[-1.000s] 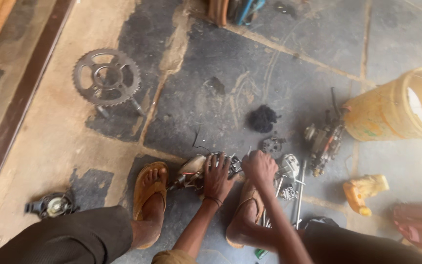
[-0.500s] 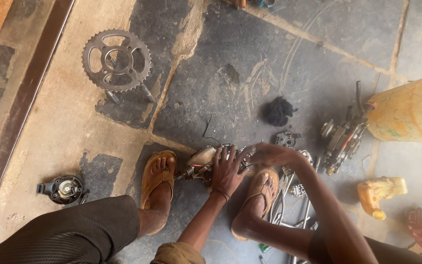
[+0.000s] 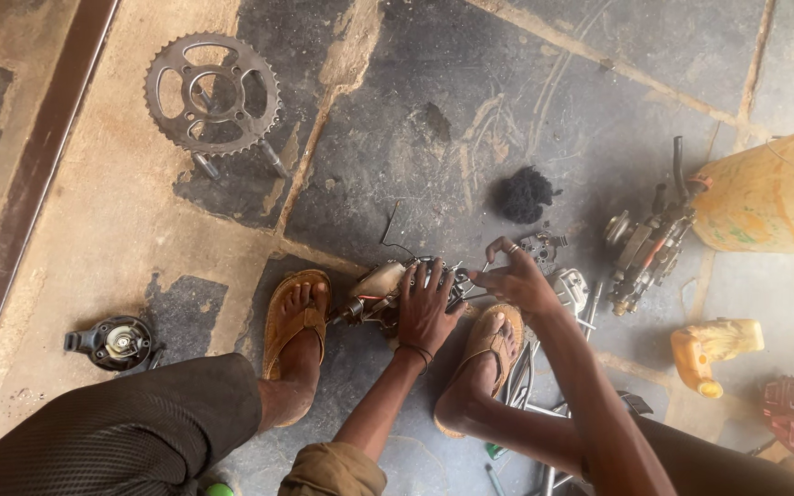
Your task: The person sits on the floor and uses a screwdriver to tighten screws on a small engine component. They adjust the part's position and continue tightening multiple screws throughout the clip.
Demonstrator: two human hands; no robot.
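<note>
Stone floor (image 3: 470, 119), grey slabs with pale dusty patches; a person seated low over it, both sandalled feet planted.

Item: small metal engine part (image 3: 380, 287), greasy, with wires sticking out, lying on the floor between the two feet. Left hand (image 3: 426, 308) pressed flat on top of it, fingers (image 3: 434, 276) spread apart and bearing down, a thin band at the wrist. Right hand (image 3: 518, 276) just beside, at the part's right end, thumb and forefinger pinched together on something small there; what exactly, I cannot tell.

Item: left sandal (image 3: 294, 321), tan, close by the part's left end. Right sandal (image 3: 484, 354) under the right forearm.

Item: large toothed sprocket (image 3: 211, 92), flat on the floor, well apart toward the far left.

Item: round black housing (image 3: 117, 343), near the left knee.

Item: dark clump of fibre (image 3: 526, 195), beyond the hands.

Item: metal assembly with levers (image 3: 645, 243), leaning against a yellow drum (image 3: 769, 197).

Item: small yellow jug (image 3: 714, 347), on its side, right.

Item: loose metal rods (image 3: 526, 386), beneath the right leg.
</note>
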